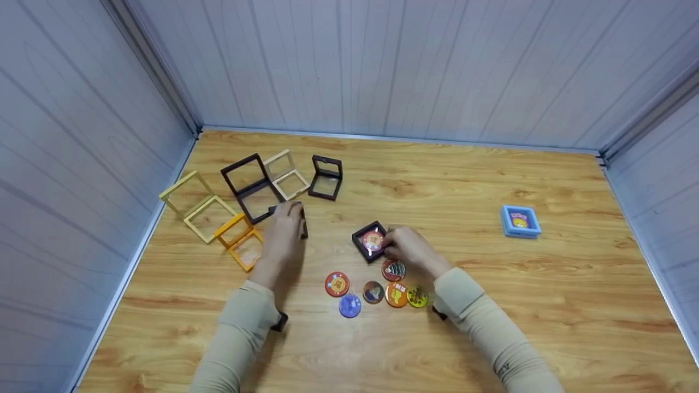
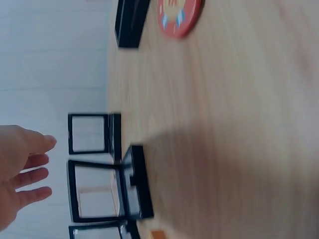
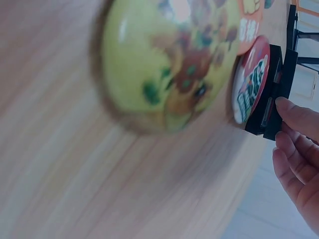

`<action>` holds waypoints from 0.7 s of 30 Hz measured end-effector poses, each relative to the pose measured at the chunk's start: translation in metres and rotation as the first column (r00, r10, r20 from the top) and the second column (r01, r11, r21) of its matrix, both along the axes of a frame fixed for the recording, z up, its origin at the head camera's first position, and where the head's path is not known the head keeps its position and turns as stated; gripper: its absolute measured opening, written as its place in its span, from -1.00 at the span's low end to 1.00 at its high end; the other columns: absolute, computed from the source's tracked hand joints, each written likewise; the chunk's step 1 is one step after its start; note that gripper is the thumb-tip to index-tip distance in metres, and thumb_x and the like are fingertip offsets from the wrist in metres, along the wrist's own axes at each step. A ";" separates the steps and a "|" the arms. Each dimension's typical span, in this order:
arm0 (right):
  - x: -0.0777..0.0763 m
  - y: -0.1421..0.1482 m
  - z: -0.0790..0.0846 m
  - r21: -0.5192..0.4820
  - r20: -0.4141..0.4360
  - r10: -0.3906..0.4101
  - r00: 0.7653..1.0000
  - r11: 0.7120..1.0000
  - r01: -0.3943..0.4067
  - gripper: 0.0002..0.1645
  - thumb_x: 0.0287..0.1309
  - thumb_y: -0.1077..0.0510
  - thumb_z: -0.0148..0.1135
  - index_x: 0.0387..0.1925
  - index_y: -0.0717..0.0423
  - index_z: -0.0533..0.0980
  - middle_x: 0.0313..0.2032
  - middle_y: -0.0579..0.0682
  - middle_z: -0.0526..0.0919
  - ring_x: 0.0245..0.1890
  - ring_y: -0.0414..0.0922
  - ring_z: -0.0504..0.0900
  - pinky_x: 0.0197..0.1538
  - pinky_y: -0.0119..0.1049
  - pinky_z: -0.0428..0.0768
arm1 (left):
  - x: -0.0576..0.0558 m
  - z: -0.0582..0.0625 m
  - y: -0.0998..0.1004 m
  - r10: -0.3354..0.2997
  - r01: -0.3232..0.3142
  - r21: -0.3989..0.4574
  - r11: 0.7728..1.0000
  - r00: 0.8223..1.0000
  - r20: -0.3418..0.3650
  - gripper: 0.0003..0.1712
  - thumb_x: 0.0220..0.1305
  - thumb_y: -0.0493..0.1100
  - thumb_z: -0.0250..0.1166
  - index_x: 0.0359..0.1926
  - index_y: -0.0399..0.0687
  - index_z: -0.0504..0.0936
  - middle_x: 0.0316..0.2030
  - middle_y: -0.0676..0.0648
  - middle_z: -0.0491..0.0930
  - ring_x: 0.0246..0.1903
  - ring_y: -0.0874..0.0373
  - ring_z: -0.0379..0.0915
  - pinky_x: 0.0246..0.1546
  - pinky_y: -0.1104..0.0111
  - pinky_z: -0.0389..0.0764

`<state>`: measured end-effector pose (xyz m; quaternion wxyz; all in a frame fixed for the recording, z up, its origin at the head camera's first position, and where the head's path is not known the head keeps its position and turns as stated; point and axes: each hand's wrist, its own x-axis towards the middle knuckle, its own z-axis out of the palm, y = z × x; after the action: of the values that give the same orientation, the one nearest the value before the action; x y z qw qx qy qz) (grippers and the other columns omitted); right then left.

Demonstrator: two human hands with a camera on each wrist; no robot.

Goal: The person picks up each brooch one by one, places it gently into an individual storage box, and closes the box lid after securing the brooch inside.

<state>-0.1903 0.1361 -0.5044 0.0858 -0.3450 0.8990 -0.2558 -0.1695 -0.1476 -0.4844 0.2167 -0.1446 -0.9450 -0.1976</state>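
My right hand point(image 1: 410, 248) pinches the edge of a small black display case point(image 1: 357, 240) with a red round badge point(image 1: 373, 240) behind its window. Thumb and fingertips meet that case's edge in the right wrist view, where the right hand point(image 3: 301, 149) is partly cut off. My left hand point(image 1: 282, 234) hovers over an opened black display case point(image 1: 304, 222) and hides much of it in the head view. In the left wrist view the left hand point(image 2: 25, 172) has its fingers loosely spread with nothing between them, and that opened case point(image 2: 137, 184) stands apart from it.
Several loose badges, among them a red one point(image 1: 337, 284), a purple one point(image 1: 350, 305) and a yellow one point(image 1: 418, 296), lie between the forearms. Opened frames stand at left: yellow point(image 1: 199, 218), orange point(image 1: 240, 248), large black point(image 1: 256, 188), cream point(image 1: 292, 185), small black point(image 1: 326, 185). A blue case point(image 1: 520, 222) lies right.
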 end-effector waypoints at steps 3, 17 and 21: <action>-0.001 0.006 0.000 0.001 0.002 -0.009 1.000 1.000 0.009 -0.88 -0.09 0.37 0.25 -0.41 0.21 0.62 -0.39 0.01 0.54 -0.36 -0.09 0.52 -0.24 -0.23 0.51 | -0.006 0.000 -0.009 0.062 -0.059 -0.080 0.995 0.998 0.032 -0.68 0.11 -0.42 0.13 -0.07 -0.46 0.43 -0.08 -0.34 0.40 -0.06 -0.17 0.32 -0.07 0.12 0.41; 0.001 0.036 0.000 0.020 -0.011 -0.088 0.996 0.996 0.089 -0.89 -0.09 0.34 0.27 -0.40 0.22 0.62 -0.38 0.05 0.55 -0.34 -0.05 0.53 -0.21 -0.20 0.52 | -0.021 -0.004 -0.027 0.191 -0.176 -0.079 0.981 0.945 0.265 -0.65 0.09 -0.52 0.03 -0.04 -0.46 0.43 -0.10 -0.39 0.43 -0.06 -0.20 0.34 -0.12 0.09 0.45; 0.000 0.046 -0.001 0.015 -0.018 -0.100 0.995 0.995 0.100 -0.88 -0.10 0.35 0.27 -0.40 0.22 0.61 -0.38 0.05 0.56 -0.34 -0.04 0.53 -0.19 -0.18 0.51 | -0.021 -0.002 -0.027 0.177 -0.164 -0.070 0.984 0.948 0.264 -0.69 0.06 -0.55 0.02 -0.12 -0.45 0.50 -0.16 -0.38 0.47 -0.12 -0.22 0.39 -0.21 0.08 0.49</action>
<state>-0.1903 0.1820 -0.5050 0.0682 -0.3012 0.9178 -0.2495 -0.1910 -0.1745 -0.4861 0.0993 -0.0391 -0.9790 -0.1738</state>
